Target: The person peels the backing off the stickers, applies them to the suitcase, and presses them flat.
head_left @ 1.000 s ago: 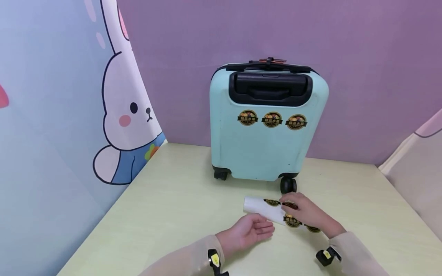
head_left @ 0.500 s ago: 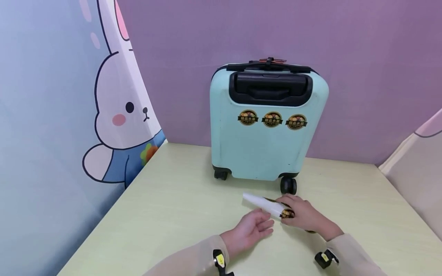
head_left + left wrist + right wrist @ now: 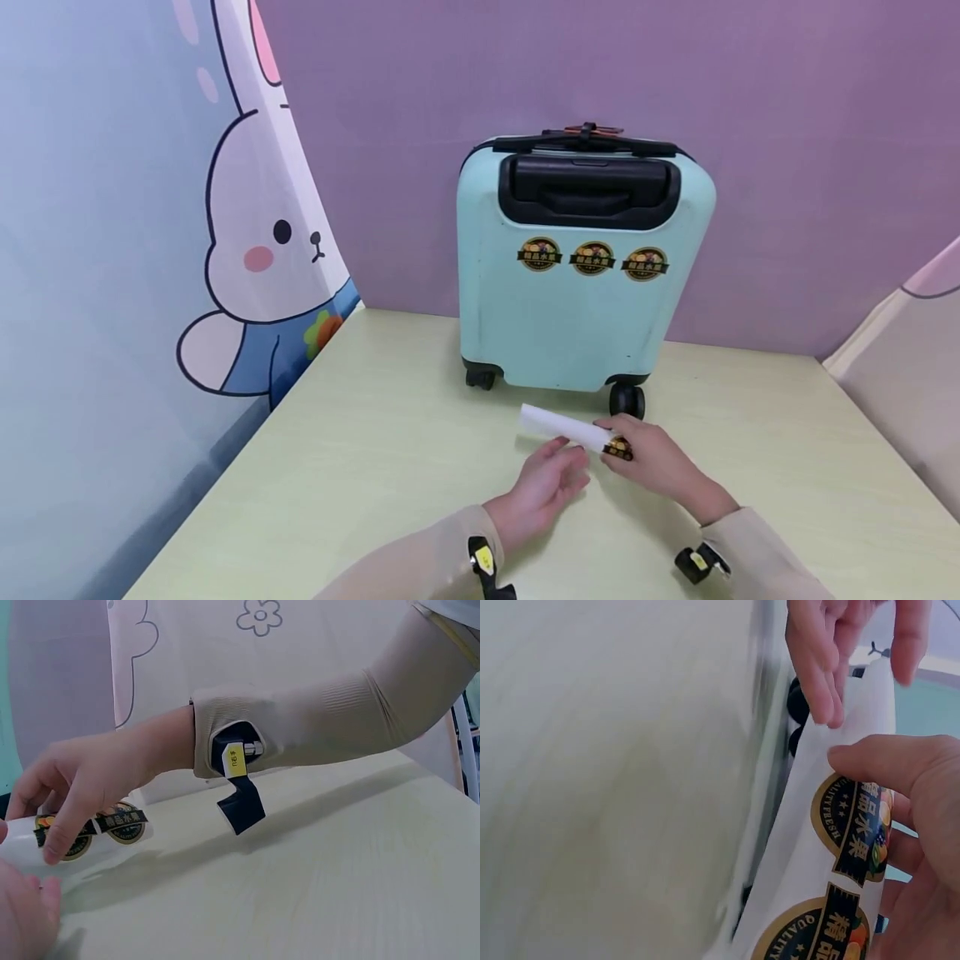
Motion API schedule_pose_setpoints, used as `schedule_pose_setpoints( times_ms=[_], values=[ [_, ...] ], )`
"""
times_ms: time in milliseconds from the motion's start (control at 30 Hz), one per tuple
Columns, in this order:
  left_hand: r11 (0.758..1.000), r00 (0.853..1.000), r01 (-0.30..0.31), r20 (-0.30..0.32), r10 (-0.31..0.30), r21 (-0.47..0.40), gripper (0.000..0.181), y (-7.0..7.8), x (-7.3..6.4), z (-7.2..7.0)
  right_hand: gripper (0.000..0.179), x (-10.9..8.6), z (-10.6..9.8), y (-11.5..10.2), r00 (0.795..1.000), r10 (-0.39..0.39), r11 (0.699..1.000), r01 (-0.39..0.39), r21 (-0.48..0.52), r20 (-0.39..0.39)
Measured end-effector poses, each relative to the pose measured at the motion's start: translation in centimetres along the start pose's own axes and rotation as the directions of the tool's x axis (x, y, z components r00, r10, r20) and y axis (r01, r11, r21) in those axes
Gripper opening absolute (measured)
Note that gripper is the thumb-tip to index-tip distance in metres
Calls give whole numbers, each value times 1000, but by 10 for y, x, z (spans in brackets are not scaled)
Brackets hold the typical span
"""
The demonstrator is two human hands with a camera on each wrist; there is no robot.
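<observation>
My right hand (image 3: 658,462) grips a rolled white sheet of stickers (image 3: 562,427), its left end raised over the table. In the right wrist view, the thumb presses on the sheet beside round black-and-gold stickers (image 3: 840,817) with fruit on them, fingers curled behind. My left hand (image 3: 536,496) is just below the roll's middle, palm turned inward, fingers loosely bent and spread. In the right wrist view its fingertips (image 3: 829,712) overlap the white part of the sheet. Behind both hands a mint-green suitcase (image 3: 558,333) stands upright, bearing three matching stickers (image 3: 592,258) in a row.
The suitcase has a black recessed handle (image 3: 588,192) and black wheels (image 3: 627,402) on the pale table (image 3: 375,467). A purple cloth (image 3: 375,167) hangs behind it. On the left is a blue cloth with a rabbit print (image 3: 262,233). Both wrists wear black camera straps (image 3: 486,562).
The sticker sheet has been lifted from the table, curled into a narrower roll and turned by my right hand. My left hand has risen slightly and its palm has turned toward the roll.
</observation>
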State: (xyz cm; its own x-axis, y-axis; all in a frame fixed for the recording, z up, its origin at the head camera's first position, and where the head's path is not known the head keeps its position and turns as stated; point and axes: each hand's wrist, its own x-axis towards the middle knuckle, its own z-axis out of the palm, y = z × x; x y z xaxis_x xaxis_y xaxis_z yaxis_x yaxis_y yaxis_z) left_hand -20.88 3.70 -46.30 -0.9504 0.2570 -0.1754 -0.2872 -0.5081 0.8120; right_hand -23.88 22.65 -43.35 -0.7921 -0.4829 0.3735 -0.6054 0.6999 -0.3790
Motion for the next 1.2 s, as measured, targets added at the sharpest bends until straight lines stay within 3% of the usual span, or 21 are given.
schedule_pose_setpoints(
  times_ms=[167,333,633,1000,1200],
  values=[
    [997,996,-79,-35,79,-6,40,1,4,1,40,4,2,-9,985,-126,977,103,-188,-117],
    [992,992,-115,-66,111,-53,29,4,8,3,38,8,2,-19,966,-191,943,131,-305,-177],
    [985,985,-162,-70,158,-64,25,11,8,2,35,12,0,-32,947,-241,936,169,-308,-211],
    [976,974,-211,-100,205,-46,16,20,8,2,45,15,0,-36,931,-250,929,153,-337,-267],
    [974,973,-212,-104,204,-74,3,24,10,0,47,15,-1,-41,917,-241,930,125,-346,-317]
  ],
)
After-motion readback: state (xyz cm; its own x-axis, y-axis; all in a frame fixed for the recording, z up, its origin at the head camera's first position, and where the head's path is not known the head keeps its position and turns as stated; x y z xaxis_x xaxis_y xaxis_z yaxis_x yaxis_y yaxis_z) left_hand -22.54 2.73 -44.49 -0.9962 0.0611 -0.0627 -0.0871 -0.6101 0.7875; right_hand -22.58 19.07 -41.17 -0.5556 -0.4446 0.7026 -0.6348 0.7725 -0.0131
